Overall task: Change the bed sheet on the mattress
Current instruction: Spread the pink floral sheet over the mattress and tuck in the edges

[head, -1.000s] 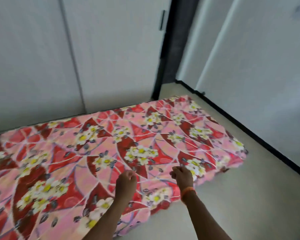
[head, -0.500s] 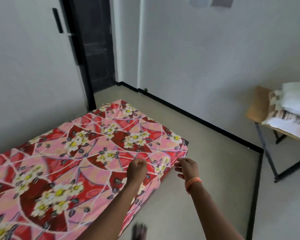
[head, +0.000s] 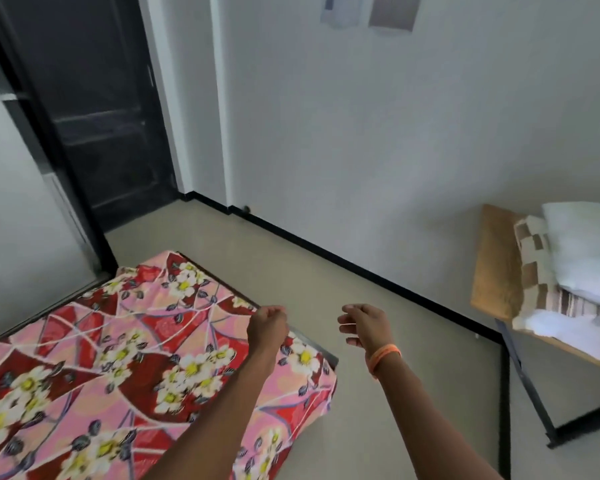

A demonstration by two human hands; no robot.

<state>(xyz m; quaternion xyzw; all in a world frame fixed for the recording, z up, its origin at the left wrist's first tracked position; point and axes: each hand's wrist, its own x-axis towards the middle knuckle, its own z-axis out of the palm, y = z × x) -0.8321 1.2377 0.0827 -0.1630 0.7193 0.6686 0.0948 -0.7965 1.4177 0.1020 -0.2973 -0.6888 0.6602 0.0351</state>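
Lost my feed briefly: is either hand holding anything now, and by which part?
The left hand is curled at the floral sheet's far edge, apparently gripping it there. The right hand hangs over the floor, holding nothing.

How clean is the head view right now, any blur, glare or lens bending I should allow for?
Head view: soft motion blur overall; the floral sheet and both hands, left hand and right hand, stay readable. Wide-angle bending curves the black skirting and leans the dark door. Even daylight, no glare; the white pillow looks washed out.
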